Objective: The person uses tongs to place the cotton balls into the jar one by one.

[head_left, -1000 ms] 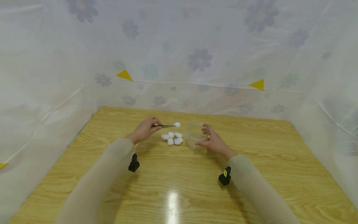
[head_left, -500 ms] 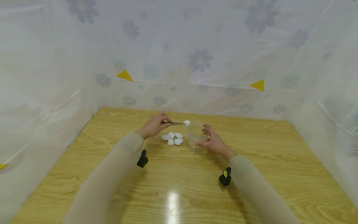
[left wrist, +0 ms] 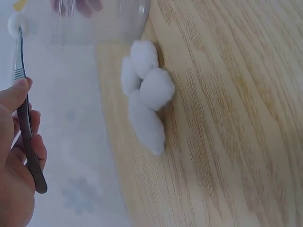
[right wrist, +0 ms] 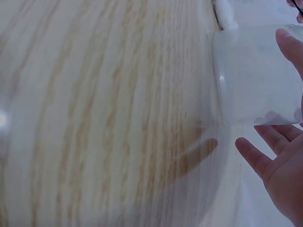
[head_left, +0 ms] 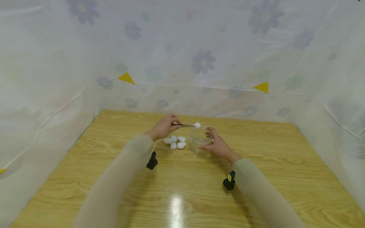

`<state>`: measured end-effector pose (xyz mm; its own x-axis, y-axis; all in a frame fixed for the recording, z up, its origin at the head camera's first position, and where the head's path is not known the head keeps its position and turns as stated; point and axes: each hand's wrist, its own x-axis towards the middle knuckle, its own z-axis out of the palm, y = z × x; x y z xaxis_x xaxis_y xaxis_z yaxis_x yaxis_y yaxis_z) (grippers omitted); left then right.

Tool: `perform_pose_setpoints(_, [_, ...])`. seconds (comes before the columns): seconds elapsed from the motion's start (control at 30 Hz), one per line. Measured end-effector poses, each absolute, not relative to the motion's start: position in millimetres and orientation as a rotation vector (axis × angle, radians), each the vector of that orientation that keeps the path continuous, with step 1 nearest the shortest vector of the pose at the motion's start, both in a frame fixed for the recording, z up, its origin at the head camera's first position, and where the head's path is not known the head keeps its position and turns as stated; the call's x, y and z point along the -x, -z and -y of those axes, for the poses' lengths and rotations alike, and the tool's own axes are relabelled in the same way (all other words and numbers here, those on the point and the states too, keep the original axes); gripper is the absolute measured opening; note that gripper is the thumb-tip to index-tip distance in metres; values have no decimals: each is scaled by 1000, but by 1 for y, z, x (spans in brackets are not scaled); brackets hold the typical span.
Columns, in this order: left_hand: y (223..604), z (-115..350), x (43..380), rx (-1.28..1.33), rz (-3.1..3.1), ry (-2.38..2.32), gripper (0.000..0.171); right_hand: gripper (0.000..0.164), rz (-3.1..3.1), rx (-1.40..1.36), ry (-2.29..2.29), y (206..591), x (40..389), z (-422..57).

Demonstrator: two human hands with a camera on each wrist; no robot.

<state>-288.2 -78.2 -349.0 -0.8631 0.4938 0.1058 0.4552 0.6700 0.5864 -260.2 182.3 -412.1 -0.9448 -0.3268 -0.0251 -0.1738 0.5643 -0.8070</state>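
Tweezers (head_left: 186, 125) are pinched between the thumb and fingers of my left hand (head_left: 165, 127). Their tips hold a white cotton ball (head_left: 197, 125), which overlaps the far rim of a clear round jar (head_left: 196, 146) in the head view. My right hand (head_left: 219, 146) grips that jar from the right side, thumb in front and fingers behind. In the right wrist view the jar (right wrist: 255, 75) stands upright on the table, its inside showing no cotton. Several more cotton balls (head_left: 181, 145) lie clustered on the table left of the jar, below my left hand.
The wood-grain table (head_left: 176, 177) carries everything. A pale flowered curtain (head_left: 176, 57) hangs behind its far edge and along both sides, with yellow triangles (head_left: 126, 78) on it. Black wrist cameras (head_left: 152, 161) hang under both sleeves.
My left hand has moved to the right with the tweezers, taking the cotton ball from above the cluster to the jar's far rim. The right hand and the jar have stayed in place.
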Motion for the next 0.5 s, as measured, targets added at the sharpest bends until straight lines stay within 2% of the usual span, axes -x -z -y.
perform_pose_setpoints(0.5, [349, 65, 289, -871, -2815, -929, 19, 91, -2617, 408, 1325, 412, 260, -182])
